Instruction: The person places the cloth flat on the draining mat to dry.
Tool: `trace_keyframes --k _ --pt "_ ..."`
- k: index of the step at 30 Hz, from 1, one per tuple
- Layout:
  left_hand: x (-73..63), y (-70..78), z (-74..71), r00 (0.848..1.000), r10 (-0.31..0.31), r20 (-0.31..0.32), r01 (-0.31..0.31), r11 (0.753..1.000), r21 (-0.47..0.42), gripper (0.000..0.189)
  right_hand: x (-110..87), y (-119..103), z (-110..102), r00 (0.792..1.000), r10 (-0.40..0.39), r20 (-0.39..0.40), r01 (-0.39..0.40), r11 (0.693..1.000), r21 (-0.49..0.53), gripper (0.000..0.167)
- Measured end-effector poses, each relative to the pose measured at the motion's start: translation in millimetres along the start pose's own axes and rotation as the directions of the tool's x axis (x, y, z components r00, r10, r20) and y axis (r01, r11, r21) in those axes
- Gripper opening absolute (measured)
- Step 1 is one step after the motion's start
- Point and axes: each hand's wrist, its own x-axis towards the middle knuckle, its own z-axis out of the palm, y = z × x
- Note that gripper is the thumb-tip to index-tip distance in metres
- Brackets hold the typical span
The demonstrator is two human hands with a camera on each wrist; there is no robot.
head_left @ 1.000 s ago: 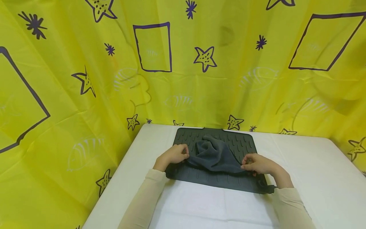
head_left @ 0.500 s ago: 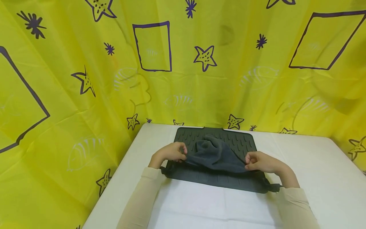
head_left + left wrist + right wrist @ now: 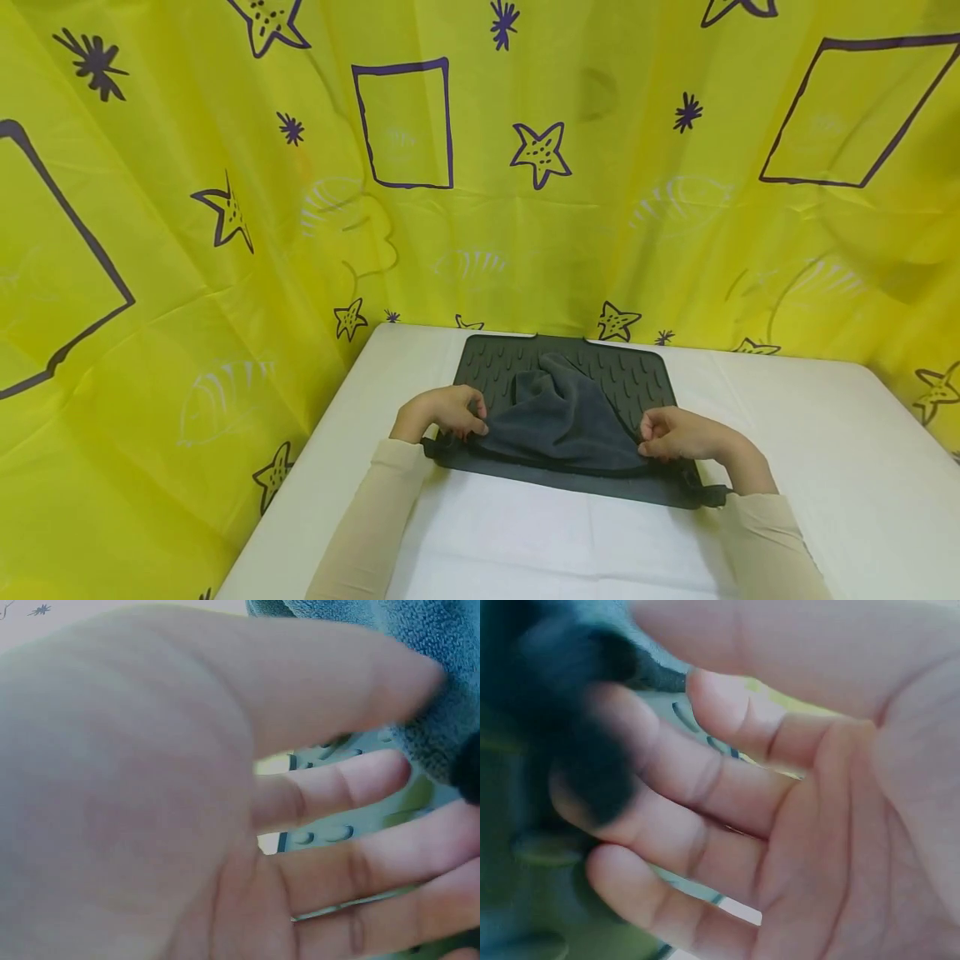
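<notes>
A dark blue-grey terry towel (image 3: 558,417), rumpled at its far end, lies over a dark ridged mat (image 3: 517,477). My left hand (image 3: 447,410) pinches the towel's near left corner between thumb and fingers. In the left wrist view, the thumb of that left hand (image 3: 135,765) presses along the looped fabric of the towel (image 3: 435,645). At the near right corner, my right hand (image 3: 686,435) pinches the dark hem. Close up, the right hand (image 3: 817,780) has its fingers bent around a blurred dark edge. The towel's near edge is stretched between both hands, close over the mat's front part.
The mat sits on a white-covered table (image 3: 525,542), near its far edge. Behind and to the left hangs a yellow curtain (image 3: 480,225) printed with stars and fish. Dark gear (image 3: 716,496) sits under the right wrist.
Both hands have moved slightly toward the person and down, pulling the towel's near edge closer to the mat's front. The rumpled far part has flattened a little.
</notes>
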Motion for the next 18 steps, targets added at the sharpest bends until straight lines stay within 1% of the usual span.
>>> trace_keyframes --k 2,4,5,6,8,10,11,12,14,15,16,18 --pt "1.5 -1.0 0.2 0.999 0.029 -0.039 -0.028 1.0 0.01 0.014 0.3 -1 0 0.999 0.016 -0.032 -0.016 1.0 0.0 0.018" --pt "4.1 -1.1 0.3 0.991 0.077 -0.106 -0.072 0.996 0.046 0.015 1.4 -1 0 0.997 0.027 -0.078 -0.026 1.0 0.004 0.018" --pt "6.0 -0.6 1.0 0.984 0.1 -0.151 -0.09 0.993 0.071 0.016 2.4 -2 0 0.994 0.031 -0.103 -0.03 1.0 0.005 0.018" --pt "8.2 0.0 2.1 0.972 0.119 -0.202 -0.101 0.99 0.099 0.017 3.7 -3 0 0.991 0.03 -0.129 -0.03 1.0 -0.002 0.018" --pt "13.1 1.9 6.0 0.941 0.139 -0.308 -0.095 0.984 0.151 0.018 6.6 -3 2 0.984 0.017 -0.178 -0.022 0.999 -0.027 0.019" --pt "18.4 5.0 11.7 0.907 0.126 -0.402 -0.064 0.984 0.166 0.018 10.5 -3 5 0.976 0.016 -0.217 -0.028 0.998 -0.053 0.018" --pt "21.2 6.6 15.3 0.892 0.114 -0.438 -0.046 0.985 0.163 0.018 12.4 -4 7 0.973 0.015 -0.231 -0.031 0.997 -0.066 0.019" --pt "23.7 8.4 19.0 0.878 0.1 -0.468 -0.03 0.987 0.156 0.019 14.3 -4 9 0.97 0.016 -0.244 -0.037 0.996 -0.081 0.019" --pt "28.5 12.3 26.2 0.858 0.076 -0.508 -0.003 0.99 0.143 0.02 18.0 -6 12 0.962 0.034 -0.272 -0.066 0.992 -0.112 0.02" --pt "30.4 14.3 29.8 0.853 0.066 -0.518 0.005 0.991 0.135 0.021 19.9 -7 15 0.957 0.051 -0.285 -0.089 0.989 -0.122 0.021" --pt "32.2 16.3 33.2 0.851 0.058 -0.521 0.011 0.992 0.129 0.022 21.6 -7 16 0.952 0.067 -0.298 -0.111 0.985 -0.135 0.022" --pt "35.0 20.0 39.3 0.855 0.037 -0.517 0.028 0.993 0.117 0.024 24.6 -9 19 0.941 0.096 -0.325 -0.153 0.976 -0.154 0.024"
